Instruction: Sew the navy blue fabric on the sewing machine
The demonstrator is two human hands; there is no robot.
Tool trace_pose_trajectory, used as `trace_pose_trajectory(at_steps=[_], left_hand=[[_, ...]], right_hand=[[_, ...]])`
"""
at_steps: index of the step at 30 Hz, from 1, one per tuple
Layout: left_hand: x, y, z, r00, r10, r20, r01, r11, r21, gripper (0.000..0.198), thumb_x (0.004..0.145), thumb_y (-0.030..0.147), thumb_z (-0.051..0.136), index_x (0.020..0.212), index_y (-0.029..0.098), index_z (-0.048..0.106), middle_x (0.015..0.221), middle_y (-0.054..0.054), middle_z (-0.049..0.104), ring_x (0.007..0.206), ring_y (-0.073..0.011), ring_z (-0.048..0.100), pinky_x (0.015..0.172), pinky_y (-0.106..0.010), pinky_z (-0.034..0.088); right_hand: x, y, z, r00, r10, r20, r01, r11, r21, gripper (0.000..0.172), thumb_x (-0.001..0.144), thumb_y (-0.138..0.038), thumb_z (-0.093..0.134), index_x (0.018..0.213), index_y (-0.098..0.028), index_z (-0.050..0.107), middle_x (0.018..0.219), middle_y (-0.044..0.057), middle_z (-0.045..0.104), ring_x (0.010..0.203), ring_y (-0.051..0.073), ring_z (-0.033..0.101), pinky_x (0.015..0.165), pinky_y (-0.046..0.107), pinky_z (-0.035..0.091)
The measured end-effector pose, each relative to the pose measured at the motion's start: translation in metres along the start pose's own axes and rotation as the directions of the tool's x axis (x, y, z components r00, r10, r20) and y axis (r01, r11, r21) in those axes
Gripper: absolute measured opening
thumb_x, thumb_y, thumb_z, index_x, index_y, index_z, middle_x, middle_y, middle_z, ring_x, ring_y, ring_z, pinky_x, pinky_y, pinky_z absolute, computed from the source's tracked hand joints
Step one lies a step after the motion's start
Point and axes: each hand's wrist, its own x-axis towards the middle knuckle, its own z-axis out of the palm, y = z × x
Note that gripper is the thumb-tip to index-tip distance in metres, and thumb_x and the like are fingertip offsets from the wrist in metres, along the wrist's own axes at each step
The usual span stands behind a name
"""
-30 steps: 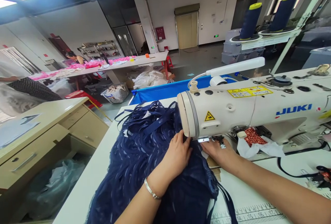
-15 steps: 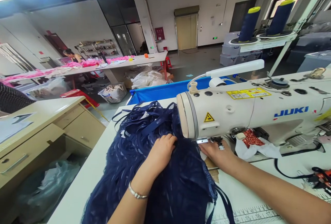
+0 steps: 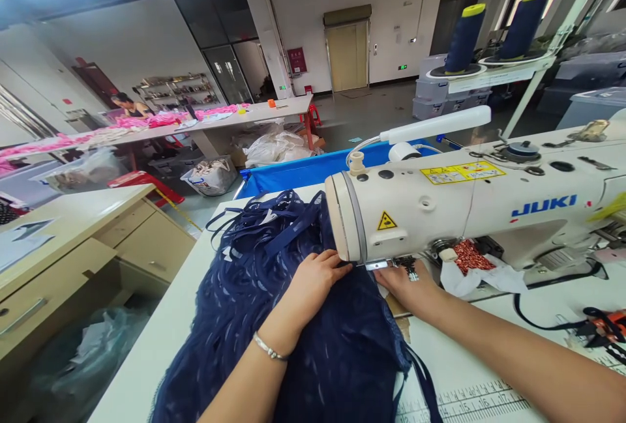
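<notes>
Tabletop (image 3: 450,364) bears sewing m/c (image 3: 469,201); navy fabric (image 3: 342,345) heaped L of m/c head (image 3: 345,221). Left hand (image 3: 313,283) on fabric, right hand (image 3: 405,286) under head, apart; can't tell grips. Loose straps (image 3: 296,233) cld snag if cloth's pulled fast.

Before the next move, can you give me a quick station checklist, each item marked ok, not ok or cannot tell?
1. Left hand on the navy fabric: ok, lying on it beside the sewing machine head.
2. Right hand clear of the machine head: not ok, its fingers reach in beneath it.
3. Right-hand grip on the fabric: cannot tell, fingertips hidden.
4. Needle position: cannot tell, out of sight.
5. Thread cones on their stand: ok, both seated.
</notes>
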Motion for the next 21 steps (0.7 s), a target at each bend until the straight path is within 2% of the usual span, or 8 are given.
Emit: trace_pose_trajectory(at_steps=[3,6,10,13,15,17,19,21], left_hand=[[0.003,0.006,-0.003,0.993,-0.087,0.075,0.082,0.994,0.070,0.032,0.098,0.016,0.053,0.124,0.029,0.066,0.116,-0.003,0.069,0.116,-0.0252,0.058,0.094,-0.040,0.050],[0.003,0.008,-0.006,0.989,-0.130,0.070,0.128,0.991,0.033,0.036,0.098,0.012,0.050,0.124,0.029,0.066,0.119,-0.004,0.068,0.120,-0.0272,0.056,0.096,-0.042,0.050],[-0.001,0.006,-0.011,0.998,-0.062,0.017,0.065,0.949,-0.308,0.050,0.091,0.001,0.040,0.127,0.026,0.065,0.131,-0.003,0.061,0.123,-0.0189,0.055,0.107,-0.031,0.044],[-0.005,0.011,-0.016,0.998,-0.057,0.007,0.053,0.885,-0.463,0.039,0.096,0.010,0.040,0.122,0.022,0.067,0.124,-0.005,0.064,0.118,-0.0178,0.058,0.107,-0.030,0.044],[-0.006,0.017,-0.017,0.998,-0.069,0.009,0.066,0.898,-0.435,0.030,0.100,0.026,0.046,0.117,0.020,0.069,0.126,-0.006,0.063,0.123,-0.0224,0.054,0.110,-0.038,0.041],[-0.007,0.024,-0.015,0.998,-0.064,0.016,0.066,0.942,-0.329,0.027,0.097,0.033,0.055,0.117,0.022,0.069,0.131,-0.006,0.061,0.130,-0.0280,0.047,0.116,-0.050,0.032],[-0.007,0.029,-0.012,0.996,-0.082,0.016,0.084,0.978,-0.191,0.027,0.094,0.029,0.060,0.120,0.024,0.068,0.131,-0.004,0.061,0.133,-0.0319,0.042,0.118,-0.060,0.023],[-0.007,0.033,-0.009,0.988,-0.155,0.027,0.156,0.985,-0.076,0.030,0.095,0.023,0.057,0.123,0.027,0.067,0.130,-0.004,0.062,0.132,-0.0350,0.041,0.115,-0.068,0.020]], right_hand=[[0.001,0.000,0.002,0.998,-0.061,0.007,0.061,0.997,-0.040,0.034,0.087,-0.005,0.047,0.099,-0.024,0.072,0.099,0.006,0.071,0.084,0.026,0.068,0.076,0.036,0.052],[0.001,-0.002,0.002,0.997,-0.073,-0.039,0.071,0.996,-0.048,0.032,0.084,-0.004,0.050,0.097,-0.024,0.071,0.100,0.005,0.071,0.086,0.027,0.067,0.077,0.038,0.053],[0.001,-0.004,-0.005,0.991,-0.128,-0.040,0.124,0.987,-0.105,0.040,0.086,-0.004,0.050,0.113,-0.027,0.069,0.110,0.003,0.071,0.080,0.023,0.068,0.077,0.035,0.054],[0.000,-0.003,-0.007,0.994,-0.106,-0.025,0.101,0.985,-0.141,0.038,0.088,-0.008,0.051,0.116,-0.027,0.069,0.104,0.004,0.072,0.078,0.023,0.068,0.074,0.033,0.054],[0.000,-0.001,-0.005,0.996,-0.088,-0.012,0.085,0.987,-0.134,0.036,0.089,-0.012,0.054,0.119,-0.027,0.069,0.103,0.006,0.072,0.083,0.026,0.068,0.076,0.035,0.053],[0.000,-0.001,-0.004,0.997,-0.083,0.004,0.083,0.987,-0.136,0.039,0.088,-0.013,0.057,0.122,-0.028,0.067,0.108,0.006,0.071,0.090,0.028,0.068,0.079,0.037,0.053],[0.001,-0.002,-0.006,0.996,-0.080,0.024,0.083,0.984,-0.156,0.038,0.088,-0.012,0.056,0.121,-0.028,0.067,0.113,0.007,0.070,0.093,0.029,0.068,0.080,0.038,0.054],[0.002,-0.005,-0.013,0.995,-0.068,0.066,0.077,0.987,-0.140,0.033,0.091,-0.012,0.052,0.115,-0.026,0.070,0.108,0.007,0.071,0.086,0.028,0.069,0.075,0.036,0.054]])
